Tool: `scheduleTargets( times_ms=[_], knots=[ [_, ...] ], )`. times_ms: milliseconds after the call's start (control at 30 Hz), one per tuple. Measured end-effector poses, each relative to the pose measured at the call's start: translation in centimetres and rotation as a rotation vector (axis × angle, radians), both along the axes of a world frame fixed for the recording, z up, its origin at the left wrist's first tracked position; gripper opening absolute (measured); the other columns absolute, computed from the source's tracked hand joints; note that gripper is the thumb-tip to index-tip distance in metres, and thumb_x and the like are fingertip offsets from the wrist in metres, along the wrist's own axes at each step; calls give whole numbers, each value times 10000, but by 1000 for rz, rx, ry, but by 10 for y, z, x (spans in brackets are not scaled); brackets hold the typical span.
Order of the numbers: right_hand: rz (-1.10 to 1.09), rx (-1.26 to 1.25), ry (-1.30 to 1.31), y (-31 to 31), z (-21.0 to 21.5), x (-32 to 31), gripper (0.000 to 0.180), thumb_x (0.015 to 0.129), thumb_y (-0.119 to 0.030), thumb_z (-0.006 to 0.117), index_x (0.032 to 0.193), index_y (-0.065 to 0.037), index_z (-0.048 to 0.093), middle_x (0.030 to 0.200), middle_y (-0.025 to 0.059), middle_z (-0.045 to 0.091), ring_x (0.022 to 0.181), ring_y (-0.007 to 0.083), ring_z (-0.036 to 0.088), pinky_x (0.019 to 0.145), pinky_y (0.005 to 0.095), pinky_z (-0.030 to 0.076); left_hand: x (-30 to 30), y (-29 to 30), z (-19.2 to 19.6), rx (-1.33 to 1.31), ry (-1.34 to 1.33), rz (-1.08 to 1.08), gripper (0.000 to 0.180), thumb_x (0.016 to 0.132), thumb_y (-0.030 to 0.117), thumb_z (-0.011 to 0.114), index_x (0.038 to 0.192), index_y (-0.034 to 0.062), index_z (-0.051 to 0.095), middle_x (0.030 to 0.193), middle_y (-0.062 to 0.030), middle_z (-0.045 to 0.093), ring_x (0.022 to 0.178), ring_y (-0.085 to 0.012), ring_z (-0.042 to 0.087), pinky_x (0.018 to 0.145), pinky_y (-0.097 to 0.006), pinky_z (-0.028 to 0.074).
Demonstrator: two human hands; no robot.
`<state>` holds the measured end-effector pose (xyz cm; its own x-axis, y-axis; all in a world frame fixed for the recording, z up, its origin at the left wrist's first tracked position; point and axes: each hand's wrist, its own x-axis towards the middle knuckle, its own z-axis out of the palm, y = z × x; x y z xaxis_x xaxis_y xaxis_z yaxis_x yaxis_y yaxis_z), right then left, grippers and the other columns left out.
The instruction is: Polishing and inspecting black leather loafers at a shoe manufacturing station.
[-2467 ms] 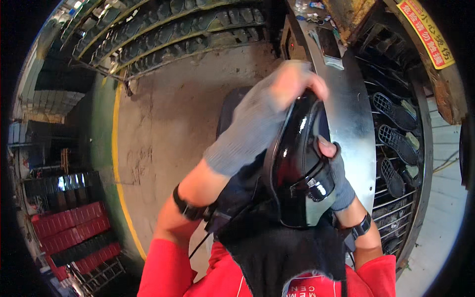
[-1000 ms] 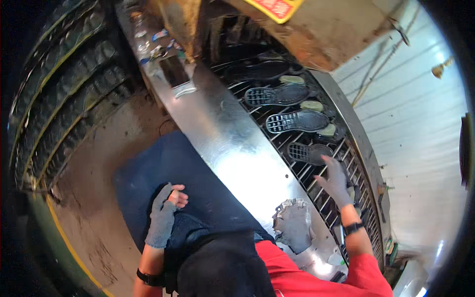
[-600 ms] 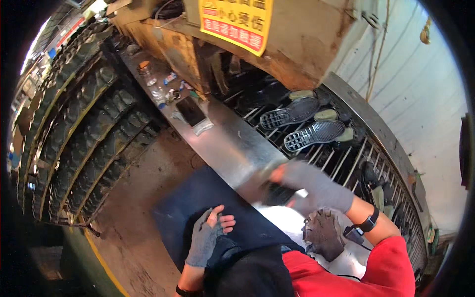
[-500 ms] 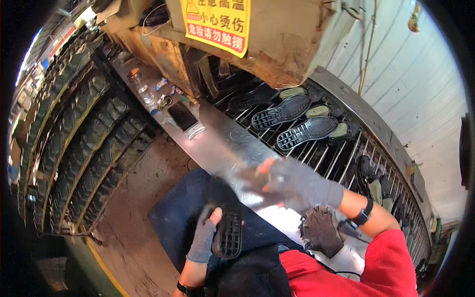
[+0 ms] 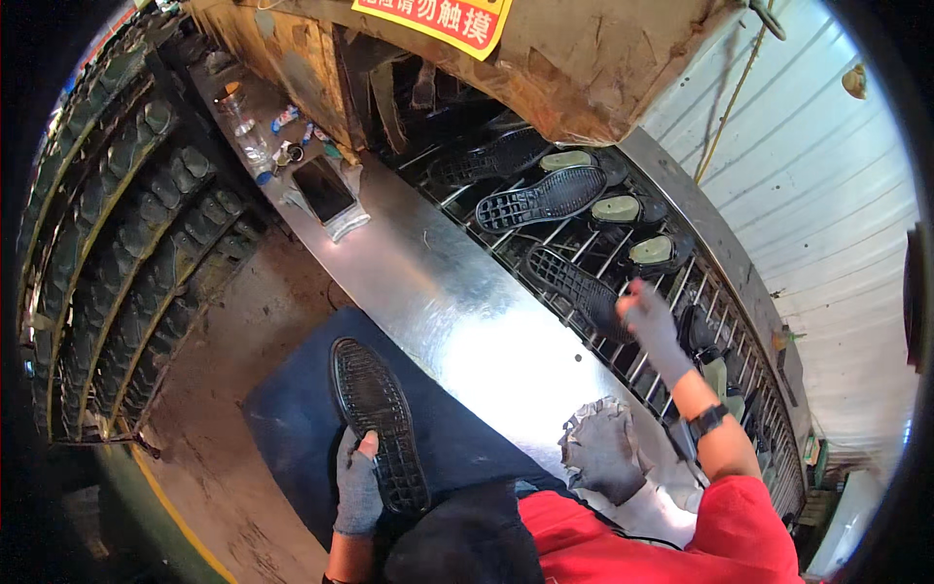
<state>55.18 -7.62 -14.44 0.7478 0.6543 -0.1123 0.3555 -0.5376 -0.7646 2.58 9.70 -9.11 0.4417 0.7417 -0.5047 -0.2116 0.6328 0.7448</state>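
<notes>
My left hand (image 5: 359, 482), in a grey fingerless glove, grips a black shoe sole (image 5: 372, 414) over the dark blue cloth on my lap. The thumb lies on its ridged face. Over the metal rods, my gloved right hand (image 5: 650, 319) has its fingers closed at the near end of another black sole (image 5: 576, 282), which lies slanted with its grid tread up. Behind it a third sole (image 5: 541, 198) rests on the rods. Dark shoe pieces with pale green bottoms, one (image 5: 617, 208) beside the third sole and another (image 5: 652, 251) nearer, lie there too.
A shiny metal ledge (image 5: 418, 243) runs between my lap and the rod conveyor (image 5: 647, 365). On it are a phone (image 5: 323, 189), a glass jar (image 5: 251, 144) and a crumpled brown cloth (image 5: 603, 453). A machine housing (image 5: 584, 88) overhangs the rods. Shoe racks (image 5: 146, 234) stand left.
My right hand has moved from above the ledge to the rods. The sole there has turned and shifted nearer, baring a green-bottomed piece. My left hand's sole is tilted to show its full ridged face.
</notes>
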Motion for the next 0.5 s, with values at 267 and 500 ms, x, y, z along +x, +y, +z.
scheduleTargets(
  times_ms=[267,500],
  knots=[
    [-570,214,751,82,5,115,528,903,-628,748,1123,-163,629,1084,48,660,999,264,654,855,615,517,2,-1,-6,-62,24,47,392,1056,151,578,1410,-16,579,1266,-78,677,1119,-178,653,1000,-339,531],
    [-339,539,875,-3,-9,103,476,968,-520,713,1288,-170,671,1196,36,749,1046,261,743,906,492,624,-14,0,-26,188,441,106,374,1048,107,611,1399,-20,591,1305,-64,658,1193,-138,587,1069,-311,455]
  ],
)
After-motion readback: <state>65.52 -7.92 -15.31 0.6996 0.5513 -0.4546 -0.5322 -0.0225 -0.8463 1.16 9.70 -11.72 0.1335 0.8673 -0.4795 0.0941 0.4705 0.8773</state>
